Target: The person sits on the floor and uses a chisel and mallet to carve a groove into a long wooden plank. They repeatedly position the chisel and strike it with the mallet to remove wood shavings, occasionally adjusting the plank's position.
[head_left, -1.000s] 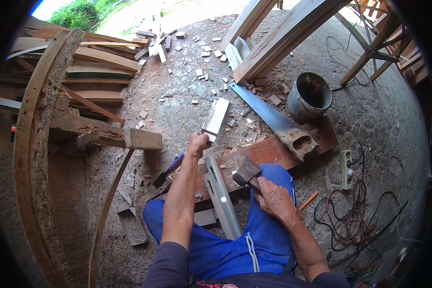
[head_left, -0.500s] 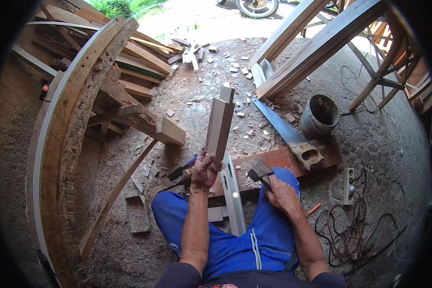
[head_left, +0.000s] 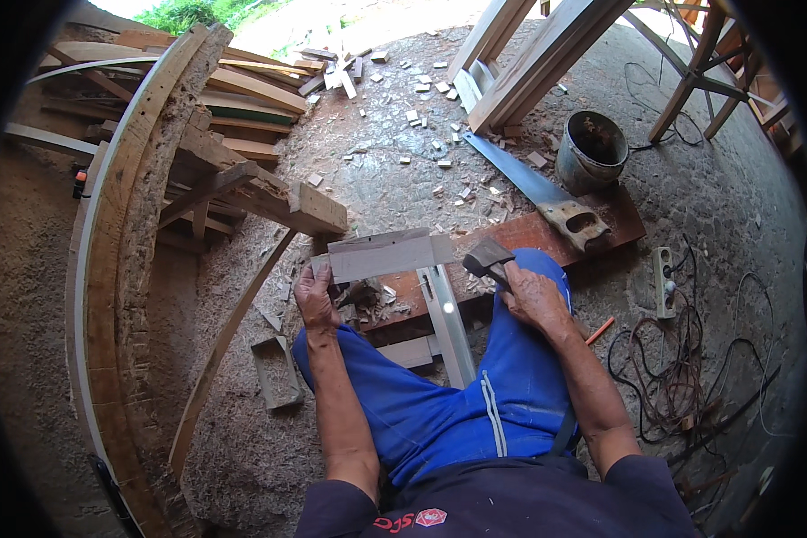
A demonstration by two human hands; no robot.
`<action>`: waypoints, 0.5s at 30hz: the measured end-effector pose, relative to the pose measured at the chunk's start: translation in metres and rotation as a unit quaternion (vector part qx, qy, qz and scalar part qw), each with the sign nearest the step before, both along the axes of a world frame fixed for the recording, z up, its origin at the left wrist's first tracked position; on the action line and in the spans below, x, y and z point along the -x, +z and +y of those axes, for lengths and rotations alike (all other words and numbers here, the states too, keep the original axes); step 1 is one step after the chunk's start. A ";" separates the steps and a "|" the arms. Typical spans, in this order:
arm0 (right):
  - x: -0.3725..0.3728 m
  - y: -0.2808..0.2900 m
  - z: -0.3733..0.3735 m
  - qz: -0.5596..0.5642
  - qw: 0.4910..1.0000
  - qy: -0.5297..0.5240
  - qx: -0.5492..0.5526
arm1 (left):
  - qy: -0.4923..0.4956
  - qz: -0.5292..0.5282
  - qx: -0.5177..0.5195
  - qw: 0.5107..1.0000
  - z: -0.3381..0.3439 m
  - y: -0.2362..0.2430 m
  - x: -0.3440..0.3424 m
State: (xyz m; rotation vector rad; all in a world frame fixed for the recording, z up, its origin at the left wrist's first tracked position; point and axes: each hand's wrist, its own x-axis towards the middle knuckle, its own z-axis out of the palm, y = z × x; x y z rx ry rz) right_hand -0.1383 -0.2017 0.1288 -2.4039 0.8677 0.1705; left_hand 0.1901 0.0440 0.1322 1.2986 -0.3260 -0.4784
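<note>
In my left hand [head_left: 316,300] is a squared wooden piece [head_left: 381,256], gripped by its left end. It lies sideways in front of me, with a narrower tenon at its right end. My right hand [head_left: 535,300] is closed round the handle of a mallet-like tool [head_left: 488,258] with a dark, blocky head, resting near my right knee. The head is close to the tenon, with a small gap between them. Below, a pale slotted bar [head_left: 448,327] runs from a reddish-brown plank [head_left: 502,224] back between my legs.
A handsaw [head_left: 533,190] lies across the plank beside a bucket [head_left: 592,152]. A power strip [head_left: 663,282] and tangled cords sit at right. Curved timber [head_left: 121,242] stands at left by an open box [head_left: 278,372]. Offcuts [head_left: 412,117] litter the floor.
The wooden piece has turned from upright to sideways, and my left hand has moved left and up with it. My right hand still holds the mallet-like tool. The view has shifted slightly.
</note>
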 end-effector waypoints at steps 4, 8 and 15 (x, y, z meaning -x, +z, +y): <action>0.000 -0.002 -0.001 -0.005 1.000 0.003 0.004 | 0.067 0.096 0.042 0.992 0.007 -0.017 -0.003; 0.001 -0.002 -0.002 -0.016 1.000 -0.001 0.000 | 0.122 0.155 0.036 0.980 0.014 -0.030 -0.004; 0.001 -0.005 -0.003 -0.024 1.000 -0.002 0.009 | 0.162 0.164 0.037 0.972 0.020 -0.047 -0.007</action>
